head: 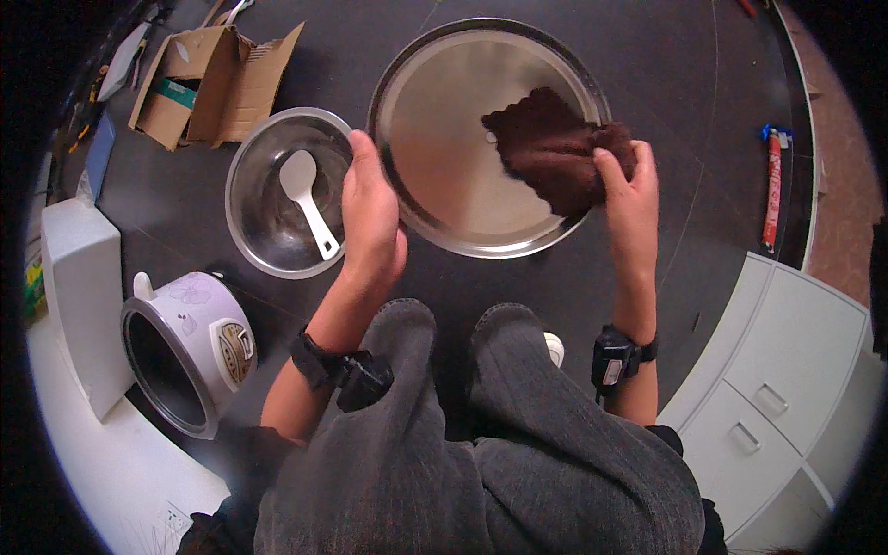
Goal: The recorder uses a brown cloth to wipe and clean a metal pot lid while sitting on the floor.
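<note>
A dark brown cloth (548, 149) hangs from my right hand (635, 180), whose thumb and fingers pinch its bunched end over the right part of a large round metal tray (444, 125). My left hand (371, 201) is upright between the tray and a stainless steel bowl (257, 236), its thumb at the bowl's right rim. Whether it grips the bowl or the tray's edge I cannot tell. Inside the bowl rests a white plastic rice paddle (309, 201).
To the left lie an opened cardboard box (208, 83) and a rice cooker (201, 333) on its side, beside a white box-like object (83, 298). On the right are a red tube-shaped package (772, 194) and white cabinets (777, 374).
</note>
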Tool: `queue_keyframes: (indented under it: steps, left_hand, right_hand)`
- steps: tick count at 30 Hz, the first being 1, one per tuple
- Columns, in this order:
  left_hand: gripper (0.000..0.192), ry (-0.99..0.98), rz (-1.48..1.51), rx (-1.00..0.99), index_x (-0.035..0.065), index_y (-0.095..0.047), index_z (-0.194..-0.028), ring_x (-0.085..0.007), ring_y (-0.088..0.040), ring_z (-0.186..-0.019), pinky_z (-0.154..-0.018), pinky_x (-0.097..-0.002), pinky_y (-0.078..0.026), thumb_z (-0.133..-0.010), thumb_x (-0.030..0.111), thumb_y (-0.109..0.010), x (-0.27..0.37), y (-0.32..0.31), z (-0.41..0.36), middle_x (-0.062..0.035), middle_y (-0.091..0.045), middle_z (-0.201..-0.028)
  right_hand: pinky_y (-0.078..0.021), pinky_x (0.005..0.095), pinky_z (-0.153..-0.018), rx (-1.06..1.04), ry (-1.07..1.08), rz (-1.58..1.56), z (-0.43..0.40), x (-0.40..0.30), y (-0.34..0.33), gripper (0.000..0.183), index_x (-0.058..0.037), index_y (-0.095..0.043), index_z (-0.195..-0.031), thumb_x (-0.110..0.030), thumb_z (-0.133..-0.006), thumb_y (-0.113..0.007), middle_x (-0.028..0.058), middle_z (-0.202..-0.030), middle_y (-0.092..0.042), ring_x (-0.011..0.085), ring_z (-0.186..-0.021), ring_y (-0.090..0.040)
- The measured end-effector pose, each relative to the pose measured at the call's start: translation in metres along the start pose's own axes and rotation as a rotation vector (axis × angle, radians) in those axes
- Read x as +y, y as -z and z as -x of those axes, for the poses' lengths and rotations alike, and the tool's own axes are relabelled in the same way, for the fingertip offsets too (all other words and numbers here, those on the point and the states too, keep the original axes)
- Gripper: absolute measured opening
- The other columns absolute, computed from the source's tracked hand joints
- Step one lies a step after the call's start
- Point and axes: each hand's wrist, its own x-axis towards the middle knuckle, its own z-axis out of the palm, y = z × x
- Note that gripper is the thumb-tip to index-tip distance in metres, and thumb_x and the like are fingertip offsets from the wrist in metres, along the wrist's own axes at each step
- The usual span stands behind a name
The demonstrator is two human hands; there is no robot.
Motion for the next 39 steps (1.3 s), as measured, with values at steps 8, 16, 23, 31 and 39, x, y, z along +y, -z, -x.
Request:
queue_keyframes:
  steps: [8,16,23,31,39]
  left_hand:
    - [0.041,-1.142,-1.212,-0.565,0.0132,-0.061,-0.130,-0.0307,-0.049,-0.135,-0.117,-0.0469,-0.035,-0.093,0.031,-0.066,0.029,0.004,-0.010,-0.0118,-0.058,-0.138]
    - [0.019,-1.281,-1.234,-0.894,0.0142,-0.073,-0.102,-0.0195,-0.071,-0.104,-0.093,-0.0377,-0.055,-0.086,0.018,-0.064,0.028,0.001,0.008,0.0015,-0.075,-0.110]
    - [0.014,-1.003,-0.948,-0.801,0.0058,-0.074,-0.096,-0.0187,-0.074,-0.085,-0.074,-0.0301,-0.056,-0.084,0.003,-0.068,0.038,-0.001,0.018,-0.0040,-0.077,-0.094]
    - [0.028,-0.247,-0.282,-0.498,-0.0023,-0.067,-0.117,-0.0072,-0.066,-0.085,-0.076,-0.0218,-0.053,-0.101,0.020,-0.064,0.028,-0.003,0.012,-0.0051,-0.073,-0.097]
    - [0.033,-0.043,-0.073,-0.444,-0.0005,-0.057,-0.126,-0.0124,-0.068,-0.101,-0.088,-0.0300,-0.057,-0.100,0.020,-0.064,0.009,-0.001,0.019,-0.0074,-0.069,-0.114]
  right_hand:
    - [-0.0494,0.0310,-0.081,0.216,0.221,0.050,-0.007,-0.022,0.030,0.027,0.0013,-0.057,-0.109,-0.022,-0.097,-0.063,0.0079,-0.095,-0.066,0.0133,-0.089,-0.060]
    - [-0.0478,0.0283,-0.083,0.201,0.136,-0.199,-0.010,-0.023,0.034,0.027,0.0011,-0.060,-0.105,-0.025,-0.102,-0.057,0.0055,-0.095,-0.064,0.0119,-0.089,-0.058]
    - [-0.0486,0.0306,-0.091,0.708,0.457,0.008,-0.014,-0.031,0.044,0.034,0.0003,-0.057,-0.117,-0.032,-0.106,-0.053,0.0103,-0.111,-0.065,0.0185,-0.102,-0.061]
    - [-0.0497,0.0356,-0.098,0.528,0.547,-0.283,0.024,-0.057,0.039,0.041,-0.0035,-0.044,-0.138,-0.028,-0.106,-0.053,0.0146,-0.132,-0.056,0.0225,-0.115,-0.060]
    - [-0.0504,0.0421,-0.089,-0.089,0.809,0.153,0.046,-0.065,-0.053,0.049,-0.0137,-0.069,-0.113,0.001,-0.067,-0.078,0.0104,-0.111,-0.061,0.0325,-0.104,-0.060]
